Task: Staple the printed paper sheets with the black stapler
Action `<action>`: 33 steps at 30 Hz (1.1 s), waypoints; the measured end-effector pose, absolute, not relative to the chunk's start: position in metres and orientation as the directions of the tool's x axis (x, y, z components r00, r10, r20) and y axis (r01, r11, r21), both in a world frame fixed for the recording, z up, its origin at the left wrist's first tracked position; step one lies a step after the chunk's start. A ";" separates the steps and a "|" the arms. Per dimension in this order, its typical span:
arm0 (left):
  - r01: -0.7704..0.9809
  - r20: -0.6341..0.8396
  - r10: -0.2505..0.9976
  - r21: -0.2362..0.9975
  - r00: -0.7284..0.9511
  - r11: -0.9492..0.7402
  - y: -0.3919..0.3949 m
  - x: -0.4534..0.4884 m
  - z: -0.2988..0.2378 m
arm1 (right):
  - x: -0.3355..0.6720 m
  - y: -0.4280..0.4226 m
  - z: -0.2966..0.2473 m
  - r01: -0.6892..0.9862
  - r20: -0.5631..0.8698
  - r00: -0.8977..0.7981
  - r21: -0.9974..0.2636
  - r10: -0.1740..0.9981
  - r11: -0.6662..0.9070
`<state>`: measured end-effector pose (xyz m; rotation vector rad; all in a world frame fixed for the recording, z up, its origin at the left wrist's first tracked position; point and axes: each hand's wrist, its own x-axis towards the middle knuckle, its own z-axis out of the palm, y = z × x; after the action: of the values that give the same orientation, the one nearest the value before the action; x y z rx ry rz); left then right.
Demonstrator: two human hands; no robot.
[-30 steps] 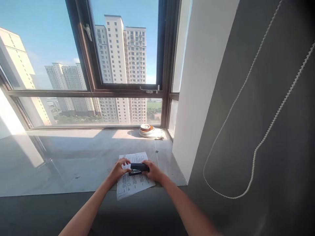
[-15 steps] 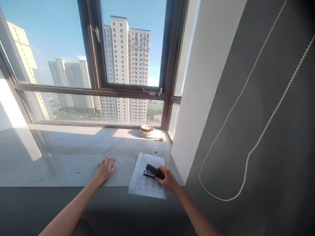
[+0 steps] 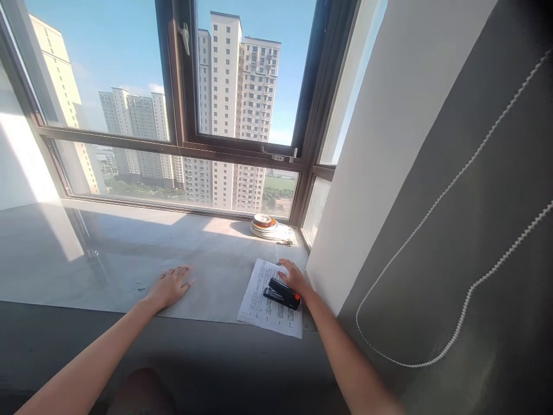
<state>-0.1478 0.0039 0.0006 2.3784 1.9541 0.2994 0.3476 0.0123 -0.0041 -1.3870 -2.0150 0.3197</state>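
Note:
My left hand (image 3: 170,287) lies flat on the grey window sill (image 3: 207,294), fingers spread, with nothing in it. A black stapler (image 3: 281,293) with a red-orange spot at its rear rests on printed sheets of paper (image 3: 251,308). The sheets overhang the sill's front edge. Just behind the stapler, my right hand (image 3: 295,277) reaches over the right side of the sheets with fingers extended and off the stapler's body. Its wrist hides part of the stapler's rear end and the paper's right edge.
A stack of round rolls (image 3: 264,226) stands at the sill's back right corner, with a small dark item (image 3: 284,243) beside it. A white wall (image 3: 367,167) borders the sill on the right. A beaded blind cord (image 3: 415,365) hangs farther right.
My right hand has let go of the stapler and moved past it toward the window. The stapler now lies on the sheets. The view has shifted and tilted slightly.

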 end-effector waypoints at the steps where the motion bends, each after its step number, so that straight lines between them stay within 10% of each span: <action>1: 0.981 0.105 0.989 0.152 0.106 -0.121 0.005 -0.161 0.000 | 0.343 0.022 -0.009 0.761 0.333 -0.263 -0.505 0.906 0.407; 14: 0.969 0.167 0.985 0.247 -0.032 -0.011 0.000 -0.179 -0.010 | 0.208 0.109 -0.030 0.791 0.183 -0.457 -0.365 0.870 0.492; 24: 0.743 0.215 0.954 0.669 -0.211 0.013 0.003 -0.200 -0.013 | 0.066 0.140 -0.012 0.708 0.143 -0.605 -0.354 0.783 0.612; 33: 0.789 0.247 0.946 0.614 -0.211 0.015 0.008 -0.200 -0.014 | 0.070 0.134 -0.010 0.653 0.194 -0.667 -0.312 0.720 0.689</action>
<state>-0.1995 0.0077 -0.0142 1.8062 2.0567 0.9765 0.0705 0.1339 -0.0104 -1.0867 -2.6005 0.3118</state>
